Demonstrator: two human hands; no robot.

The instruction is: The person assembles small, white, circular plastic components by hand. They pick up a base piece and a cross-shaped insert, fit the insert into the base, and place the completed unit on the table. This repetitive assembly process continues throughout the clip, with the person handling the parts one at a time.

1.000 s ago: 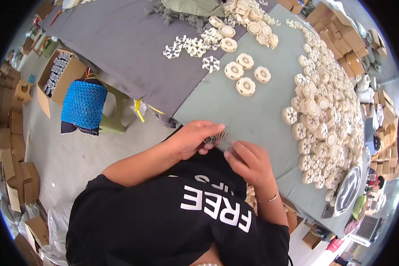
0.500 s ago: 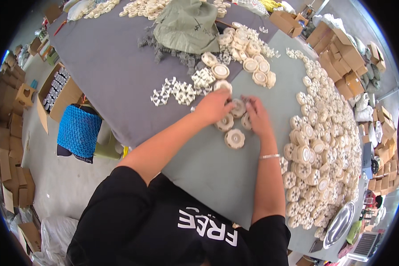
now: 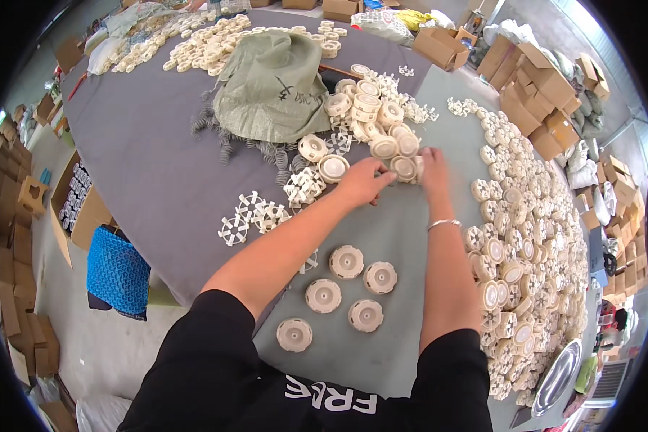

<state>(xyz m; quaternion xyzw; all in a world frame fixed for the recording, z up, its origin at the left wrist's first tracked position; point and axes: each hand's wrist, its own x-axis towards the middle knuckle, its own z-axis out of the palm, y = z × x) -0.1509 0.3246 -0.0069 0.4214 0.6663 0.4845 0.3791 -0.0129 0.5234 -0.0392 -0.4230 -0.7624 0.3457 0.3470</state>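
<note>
My left hand (image 3: 367, 183) reaches to the pile of round cream plastic housings (image 3: 366, 108), its fingertips beside the nearest housing (image 3: 403, 169). Its fingers are bent and apart, and nothing shows between them. My right hand (image 3: 433, 171), smeared by motion, is at the right side of that pile with its fingers closed around the edge of a housing there, partly hidden. Nearer to me, several loose housings (image 3: 346, 261) lie flat with their dished faces up. White spoked plastic rings (image 3: 304, 186) and more of them (image 3: 250, 213) lie left of my left hand.
A large heap of cream housings (image 3: 520, 252) covers the table's right side. Behind my left hand a green woven sack (image 3: 270, 86) rests by grey coiled springs (image 3: 219, 141). A shiny metal tray (image 3: 558, 374) sits at the right edge. A blue-covered seat (image 3: 118, 270) stands left.
Both hands have moved away from the loose housings to the pile farther off. Those housings are now spread apart on the grey-green surface. The whole view has shifted.
</note>
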